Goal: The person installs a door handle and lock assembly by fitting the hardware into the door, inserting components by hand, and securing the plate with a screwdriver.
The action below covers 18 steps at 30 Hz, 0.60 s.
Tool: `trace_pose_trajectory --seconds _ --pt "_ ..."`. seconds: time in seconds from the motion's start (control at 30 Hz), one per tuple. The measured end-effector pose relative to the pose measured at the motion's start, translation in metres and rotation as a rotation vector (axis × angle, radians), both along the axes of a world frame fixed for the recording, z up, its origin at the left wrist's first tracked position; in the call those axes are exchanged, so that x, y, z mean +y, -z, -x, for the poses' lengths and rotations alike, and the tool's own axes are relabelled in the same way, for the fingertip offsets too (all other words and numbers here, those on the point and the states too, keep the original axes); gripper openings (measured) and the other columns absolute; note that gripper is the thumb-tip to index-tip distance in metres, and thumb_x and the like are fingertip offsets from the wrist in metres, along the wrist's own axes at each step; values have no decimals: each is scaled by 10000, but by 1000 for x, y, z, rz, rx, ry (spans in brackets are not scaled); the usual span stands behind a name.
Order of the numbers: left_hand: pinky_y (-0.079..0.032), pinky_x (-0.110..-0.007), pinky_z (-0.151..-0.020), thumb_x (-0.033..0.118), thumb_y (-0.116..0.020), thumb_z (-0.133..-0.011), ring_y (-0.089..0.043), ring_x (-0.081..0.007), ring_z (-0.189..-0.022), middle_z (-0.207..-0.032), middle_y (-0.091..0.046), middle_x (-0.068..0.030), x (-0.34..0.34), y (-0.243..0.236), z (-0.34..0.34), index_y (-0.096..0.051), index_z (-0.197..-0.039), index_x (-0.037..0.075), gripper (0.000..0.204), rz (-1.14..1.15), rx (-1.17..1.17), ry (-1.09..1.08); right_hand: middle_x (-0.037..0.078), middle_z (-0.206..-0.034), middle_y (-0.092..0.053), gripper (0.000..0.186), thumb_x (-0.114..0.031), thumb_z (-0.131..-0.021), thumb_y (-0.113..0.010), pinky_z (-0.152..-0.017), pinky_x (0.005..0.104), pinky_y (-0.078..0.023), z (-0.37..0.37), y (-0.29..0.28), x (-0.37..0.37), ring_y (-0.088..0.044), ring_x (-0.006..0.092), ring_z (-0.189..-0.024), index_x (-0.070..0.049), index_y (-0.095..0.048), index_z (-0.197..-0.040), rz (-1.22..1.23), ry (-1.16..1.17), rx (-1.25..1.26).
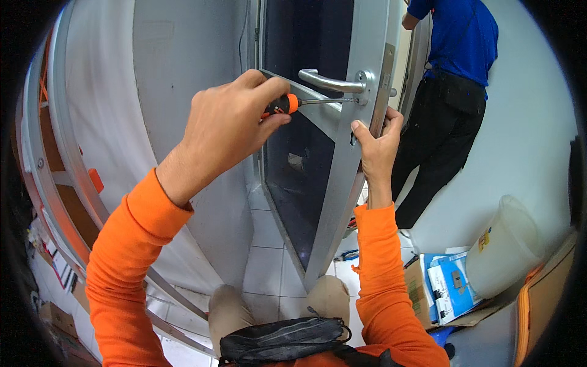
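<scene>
My left hand [227, 116] is wrapped round the black and orange handle of a screwdriver [294, 103]. Its thin shaft points right, and the tip meets the lower part of the rounded plate [365, 81] under the silver lever handle [330, 81]. My right hand [380, 150] grips the edge of the grey metal-framed door [342, 177] just below that plate. The right thumb lies on the door's near face beside a dark keyhole-like opening, while the fingers go round the edge, partly hidden. A lock faceplate [386, 70] shows on the door's edge.
Another person [452, 73] in a blue shirt stands beyond the door at right. On the tiled floor are pliers [348, 255], a cardboard box [419, 293] with blue packages, and a translucent bin [504, 251]. Metal shelving [73, 140] curves along the left.
</scene>
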State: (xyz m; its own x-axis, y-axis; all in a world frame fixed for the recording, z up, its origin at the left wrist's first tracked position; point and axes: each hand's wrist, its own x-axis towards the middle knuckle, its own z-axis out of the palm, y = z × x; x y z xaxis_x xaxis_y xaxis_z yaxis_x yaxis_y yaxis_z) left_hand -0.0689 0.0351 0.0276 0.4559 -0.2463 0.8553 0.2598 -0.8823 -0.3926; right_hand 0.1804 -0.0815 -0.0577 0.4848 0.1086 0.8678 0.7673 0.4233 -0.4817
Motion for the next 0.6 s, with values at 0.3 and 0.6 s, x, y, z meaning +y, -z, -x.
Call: trace_pose_trajectory --seconds 0.3,0.6 --pt "-552 -402 -688 190 -810 -821 -668 -260 -791 -939 -647 -64 8 21 -4 -706 -1198 117 397 53 -35 -60 186 -1217 -571 624 -212 -874 -769 -985 388 -483 -1 2 5 -608 238 -1104 9 -410 -1334 17 -8 -28" --pt "-541 -390 -729 190 -851 -800 -675 -259 -804 -923 -649 -68 21 7 3 -757 -1149 133 366 346 110 55 186 -1211 -558 681 -340 -830 -820 -1020 435 -468 -7 -4 -2 -589 288 -1161 25 -482 -1295 71 72 -42"
